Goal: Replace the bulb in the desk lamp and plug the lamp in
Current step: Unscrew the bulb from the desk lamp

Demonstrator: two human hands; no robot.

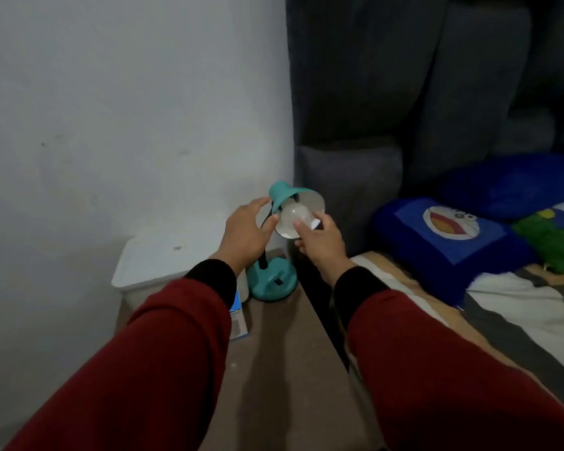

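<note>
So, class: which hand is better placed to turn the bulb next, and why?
Right hand: its fingers already rest on the bulb at the shade's mouth. The left hand is open beside the teal lamp shade, suited to steadying.

I can read no text anywhere: the lamp base (272, 281) bears a small pale mark (too blurred to make out), and the box (239, 323) print is illegible.

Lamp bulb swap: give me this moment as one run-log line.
step: bulb at shade | right hand: gripping bulb | left hand: open, beside lamp shade | lamp base: on table | plug: not visible
</note>
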